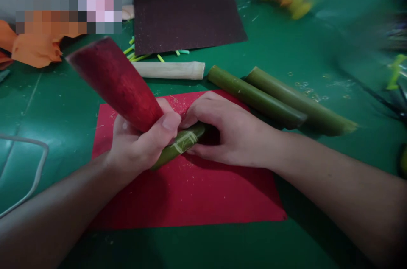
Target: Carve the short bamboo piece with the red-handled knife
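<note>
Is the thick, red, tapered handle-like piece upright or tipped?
Tipped: the red handle-like piece slants up toward the picture's left from the left hand.

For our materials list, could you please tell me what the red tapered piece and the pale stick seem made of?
Red tapered piece: possibly stained or painted wood, slightly glossy, given its mottled streaks; plastic remains possible. Pale stick: likely peeled bamboo, matte, judging by the ringed joint near one end.
</note>
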`<state>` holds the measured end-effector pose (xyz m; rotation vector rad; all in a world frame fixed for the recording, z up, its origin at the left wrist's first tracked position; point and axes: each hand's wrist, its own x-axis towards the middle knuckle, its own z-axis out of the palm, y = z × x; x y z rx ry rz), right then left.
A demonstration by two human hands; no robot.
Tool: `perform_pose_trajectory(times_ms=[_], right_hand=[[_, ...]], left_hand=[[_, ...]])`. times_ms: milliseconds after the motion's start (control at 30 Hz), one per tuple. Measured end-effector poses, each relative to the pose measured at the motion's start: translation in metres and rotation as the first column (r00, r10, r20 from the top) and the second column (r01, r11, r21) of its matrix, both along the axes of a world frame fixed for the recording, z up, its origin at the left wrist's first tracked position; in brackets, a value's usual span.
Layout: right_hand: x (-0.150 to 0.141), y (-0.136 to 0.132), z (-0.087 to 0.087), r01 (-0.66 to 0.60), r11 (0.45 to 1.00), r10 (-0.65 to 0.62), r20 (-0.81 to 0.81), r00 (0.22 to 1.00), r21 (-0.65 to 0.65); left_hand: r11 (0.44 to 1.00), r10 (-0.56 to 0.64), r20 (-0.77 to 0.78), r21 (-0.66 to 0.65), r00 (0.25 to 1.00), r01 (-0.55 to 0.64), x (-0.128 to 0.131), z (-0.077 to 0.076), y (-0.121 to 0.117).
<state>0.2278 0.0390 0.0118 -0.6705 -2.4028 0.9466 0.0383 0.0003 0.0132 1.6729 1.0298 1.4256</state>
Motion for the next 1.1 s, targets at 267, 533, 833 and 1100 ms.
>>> perform_pose_trajectory(times_ms=[267, 533, 833, 1100], right_hand=[[-0.0024, 0.0000, -0.0007, 0.008, 1.000, -0.008, 0.001, 1.000, 0.011], [-0.0016, 0.0001, -0.0003, 0.009, 1.000, -0.009, -0.009, 1.000, 0.021], [-0.0015, 0.0002, 0.0011, 0.012, 1.000, -0.012, 0.006, 1.000, 0.001], [-0.0009, 0.0002, 0.0015, 0.011, 1.000, -0.011, 0.008, 1.000, -0.009]], left_hand=[[0.997, -0.035, 0.000, -0.064, 0.999, 0.035, -0.0021, -0.0011, -0.0009], [0.998, -0.050, 0.008, -0.037, 0.999, 0.050, -0.0017, -0.0016, -0.0003], [1.000, -0.030, 0.035, 0.003, 0.999, 0.030, -0.0021, -0.0038, -0.0014], [0.998, -0.040, 0.046, -0.039, 0.998, 0.042, -0.0024, -0.0033, -0.0016]])
